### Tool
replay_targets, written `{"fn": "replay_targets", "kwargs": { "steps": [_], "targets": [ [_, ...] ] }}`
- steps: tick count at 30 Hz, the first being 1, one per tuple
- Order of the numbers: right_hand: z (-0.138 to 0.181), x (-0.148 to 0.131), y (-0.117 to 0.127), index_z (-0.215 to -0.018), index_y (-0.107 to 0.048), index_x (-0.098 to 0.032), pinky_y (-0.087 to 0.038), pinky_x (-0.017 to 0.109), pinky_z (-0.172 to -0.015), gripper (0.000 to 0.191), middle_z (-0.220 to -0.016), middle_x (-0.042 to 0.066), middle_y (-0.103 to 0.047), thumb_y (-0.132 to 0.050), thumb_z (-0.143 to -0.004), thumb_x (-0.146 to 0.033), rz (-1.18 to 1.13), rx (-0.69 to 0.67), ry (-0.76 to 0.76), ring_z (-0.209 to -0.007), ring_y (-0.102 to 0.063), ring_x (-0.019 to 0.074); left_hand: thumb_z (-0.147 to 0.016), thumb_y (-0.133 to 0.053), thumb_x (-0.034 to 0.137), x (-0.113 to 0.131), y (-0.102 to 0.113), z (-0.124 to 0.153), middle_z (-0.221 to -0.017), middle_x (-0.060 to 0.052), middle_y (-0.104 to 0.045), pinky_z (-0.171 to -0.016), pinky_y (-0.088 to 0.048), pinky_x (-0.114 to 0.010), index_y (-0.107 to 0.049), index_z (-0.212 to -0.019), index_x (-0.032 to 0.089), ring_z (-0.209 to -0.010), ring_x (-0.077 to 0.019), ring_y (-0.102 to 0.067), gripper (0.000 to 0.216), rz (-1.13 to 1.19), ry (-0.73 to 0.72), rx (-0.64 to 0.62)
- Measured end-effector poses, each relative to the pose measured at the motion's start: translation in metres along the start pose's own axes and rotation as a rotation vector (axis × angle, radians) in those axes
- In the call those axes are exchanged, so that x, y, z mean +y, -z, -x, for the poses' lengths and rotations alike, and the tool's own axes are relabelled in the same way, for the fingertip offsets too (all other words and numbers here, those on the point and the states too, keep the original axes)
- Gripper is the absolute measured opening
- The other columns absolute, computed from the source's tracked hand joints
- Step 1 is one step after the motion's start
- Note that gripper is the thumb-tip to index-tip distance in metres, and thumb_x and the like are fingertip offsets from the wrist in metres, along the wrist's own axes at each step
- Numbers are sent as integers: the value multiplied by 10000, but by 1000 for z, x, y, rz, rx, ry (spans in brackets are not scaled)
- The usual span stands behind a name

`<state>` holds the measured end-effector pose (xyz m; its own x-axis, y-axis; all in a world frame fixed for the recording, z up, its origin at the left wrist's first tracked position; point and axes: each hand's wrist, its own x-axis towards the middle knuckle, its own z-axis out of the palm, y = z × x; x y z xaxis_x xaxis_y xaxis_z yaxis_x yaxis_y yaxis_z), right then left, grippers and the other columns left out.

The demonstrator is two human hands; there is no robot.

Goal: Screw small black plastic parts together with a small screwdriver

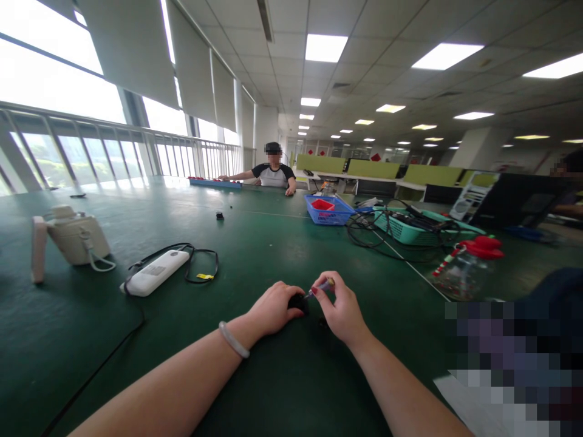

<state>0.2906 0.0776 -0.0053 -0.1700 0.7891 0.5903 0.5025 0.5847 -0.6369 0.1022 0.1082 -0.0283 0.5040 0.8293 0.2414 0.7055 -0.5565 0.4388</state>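
My left hand (272,308), with a pale bangle at the wrist, is closed around a small black rounded object (299,303) on the green table (255,388). What kind of object it is stays unclear, as my fingers cover part of it. Between the fingertips of my right hand (342,311) is a small screwdriver (325,286), held at a slant. Its shaft points left and down at the black object, and the tip seems to meet it. Just under my right hand lies a small dark piece (323,323), partly hidden.
Left of my hands lie a white power strip (157,273) with a black cable and a beige bottle (79,238). Blue (330,212) and teal (401,229) baskets, loose cables and a red-lidded jar (469,267) stand to the right. Another person (274,173) sits across the table.
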Motion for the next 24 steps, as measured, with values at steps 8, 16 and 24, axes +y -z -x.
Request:
{"fn": "replay_targets", "kwargs": {
  "steps": [8,16,24],
  "targets": [
    [-5,13,7,-962,-509,-232,-527,369,-799,180,-871,22,-641,-602,-882,-364,-319,200,-123,-824,-660,205,-872,-601,273,8,8,3,-1233,-49,-611,-1052,-378,-388,-529,-1326,273,-1174,-242,-493,460,-6,-37,123],
    [-15,45,34,-879,-491,-240,-447,270,-512,188,-603,-56,-510,-600,-825,-385,-556,355,-346,-519,-499,134,-957,-367,231,-8,12,3,-1165,-103,-570,-958,-423,-406,-515,-1369,268,-1049,-261,-519,439,-166,179,180],
    [-11,47,25,-905,-444,-239,-423,278,-506,297,-589,-57,-556,-562,-848,-506,-549,76,-364,-494,-514,144,-896,-430,194,-16,7,6,-1136,-99,-596,-981,-426,-419,-673,-1161,257,-1081,-272,-523,365,-126,137,46]
  ]
}}
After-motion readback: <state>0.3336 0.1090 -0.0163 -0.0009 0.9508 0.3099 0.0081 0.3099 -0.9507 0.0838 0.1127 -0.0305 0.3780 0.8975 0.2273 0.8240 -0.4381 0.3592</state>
